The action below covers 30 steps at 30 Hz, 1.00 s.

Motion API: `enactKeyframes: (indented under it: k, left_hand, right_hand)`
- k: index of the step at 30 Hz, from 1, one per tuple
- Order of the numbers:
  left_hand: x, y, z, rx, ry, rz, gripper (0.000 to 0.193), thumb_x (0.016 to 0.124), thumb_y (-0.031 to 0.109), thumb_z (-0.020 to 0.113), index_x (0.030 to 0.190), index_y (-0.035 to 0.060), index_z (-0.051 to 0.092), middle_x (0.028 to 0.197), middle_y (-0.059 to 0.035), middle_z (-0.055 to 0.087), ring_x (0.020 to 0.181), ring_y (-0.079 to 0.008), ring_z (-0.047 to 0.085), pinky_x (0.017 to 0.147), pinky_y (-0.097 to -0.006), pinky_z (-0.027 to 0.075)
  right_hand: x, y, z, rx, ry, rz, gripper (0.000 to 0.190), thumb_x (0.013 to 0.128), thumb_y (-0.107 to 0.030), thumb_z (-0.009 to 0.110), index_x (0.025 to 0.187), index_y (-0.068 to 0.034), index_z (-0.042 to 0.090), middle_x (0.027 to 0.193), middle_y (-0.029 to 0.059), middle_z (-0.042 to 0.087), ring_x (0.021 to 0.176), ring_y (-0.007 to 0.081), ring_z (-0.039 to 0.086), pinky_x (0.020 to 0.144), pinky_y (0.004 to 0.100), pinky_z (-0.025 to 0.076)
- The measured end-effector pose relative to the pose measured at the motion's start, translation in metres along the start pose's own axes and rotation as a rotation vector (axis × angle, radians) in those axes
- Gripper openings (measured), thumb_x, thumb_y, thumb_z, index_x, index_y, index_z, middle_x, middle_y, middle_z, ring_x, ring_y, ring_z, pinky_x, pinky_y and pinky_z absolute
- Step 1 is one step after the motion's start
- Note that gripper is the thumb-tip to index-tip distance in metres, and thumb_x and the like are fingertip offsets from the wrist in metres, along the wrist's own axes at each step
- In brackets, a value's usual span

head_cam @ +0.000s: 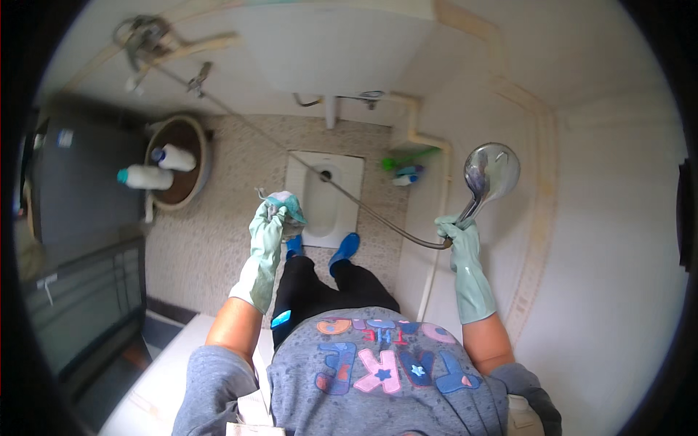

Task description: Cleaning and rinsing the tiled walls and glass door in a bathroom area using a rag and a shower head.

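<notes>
Both my hands wear pale green rubber gloves. My left hand (271, 213) grips a bunched cleaning cloth (292, 207), teal and greyish, out in front of me. In my right hand (461, 231) is the handle of a chrome handheld shower head (492, 171), its round head raised towards the right wall. A flexible metal shower hose (376, 218) runs from that handle across the room to the mixer tap (146, 41) at the upper left. Below the hose lies a white squat toilet (322, 218) set in the floor. No water spray can be made out.
A round tub (204, 163) with a brown top carries two white bottles (150, 177) at the left. Beside it stands a dark grey cabinet (92, 174). A green brush (390, 163) and a white bottle (405, 180) sit by the right wall, near a cream pipe (448, 163).
</notes>
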<state>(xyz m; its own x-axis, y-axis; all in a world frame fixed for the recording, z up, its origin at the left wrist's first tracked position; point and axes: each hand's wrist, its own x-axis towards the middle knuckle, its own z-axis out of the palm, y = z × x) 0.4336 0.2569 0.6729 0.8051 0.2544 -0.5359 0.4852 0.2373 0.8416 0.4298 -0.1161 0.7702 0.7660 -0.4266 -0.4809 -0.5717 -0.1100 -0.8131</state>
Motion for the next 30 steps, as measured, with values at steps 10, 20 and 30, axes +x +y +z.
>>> enactKeyframes:
  k: [10, 20, 30]
  left_hand:
    - [-0.137, 0.037, -0.006, -0.319, 0.205, 0.001, 0.025, 0.097, 0.004, 0.046, 0.120, 0.0015, 0.054, 0.105, -0.0081, 0.064, 0.087, -0.0180, 0.066, 0.072, -0.0283, 0.056]
    - [-0.183, 0.031, 0.016, -0.334, 0.214, -0.039, 0.027, 0.094, 0.003, 0.048, 0.121, 0.0015, 0.051, 0.102, -0.0089, 0.063, 0.084, -0.0174, 0.066, 0.069, -0.0269, 0.057]
    - [-0.157, 0.002, -0.022, -0.327, -0.042, 0.041, 0.032, 0.095, 0.013, 0.055, 0.124, 0.0009, 0.054, 0.110, -0.0072, 0.062, 0.097, -0.0155, 0.060, 0.087, -0.0279, 0.048]
  right_hand:
    - [-0.015, -0.057, -0.010, -0.264, -0.377, 0.131, 0.009, 0.074, -0.001, 0.062, 0.082, -0.001, 0.066, 0.071, 0.0062, 0.064, 0.062, 0.0126, 0.058, 0.057, 0.0241, 0.046]
    - [-0.027, -0.075, -0.012, -0.311, -0.387, -0.010, 0.028, 0.077, -0.006, 0.066, 0.102, -0.001, 0.056, 0.078, 0.0030, 0.060, 0.068, 0.0129, 0.057, 0.063, 0.0262, 0.047]
    - [-0.022, -0.056, 0.000, -0.226, -0.276, -0.275, 0.025, 0.073, -0.002, 0.060, 0.098, -0.004, 0.060, 0.079, 0.0014, 0.060, 0.073, 0.0131, 0.054, 0.071, 0.0273, 0.045]
